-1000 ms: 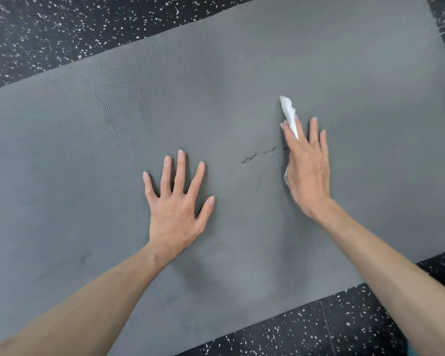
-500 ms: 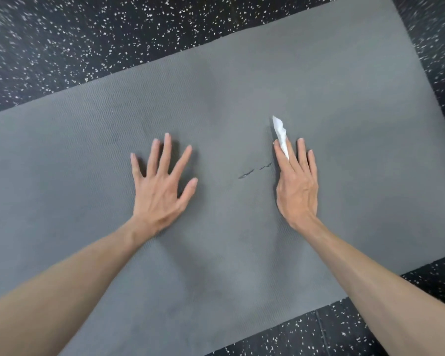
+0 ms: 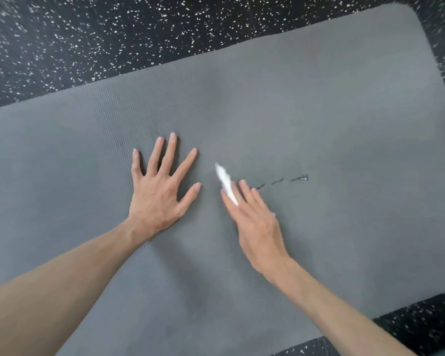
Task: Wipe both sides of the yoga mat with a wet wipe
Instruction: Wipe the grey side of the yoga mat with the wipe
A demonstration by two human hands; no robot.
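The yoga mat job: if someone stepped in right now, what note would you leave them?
Left hand: flat, fingers spread, pressing on the yoga mat.
Right hand: straight fingers pressing the wet wipe onto the mat, beside the left hand.
Mat lies unrolled on the speckled floor; three small dark marks sit right of the wipe.
Done: the top side is being wiped; how much is covered cannot be told.
Left: finish this side, flip, wipe the other.

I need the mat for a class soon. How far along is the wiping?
Done: cannot tell; the yoga mat shows no clear wiped zone. In hand: the right hand presses the wet wipe on the upper face while the left hand braces it flat. Left: the underside, since the mat lies unflipped.
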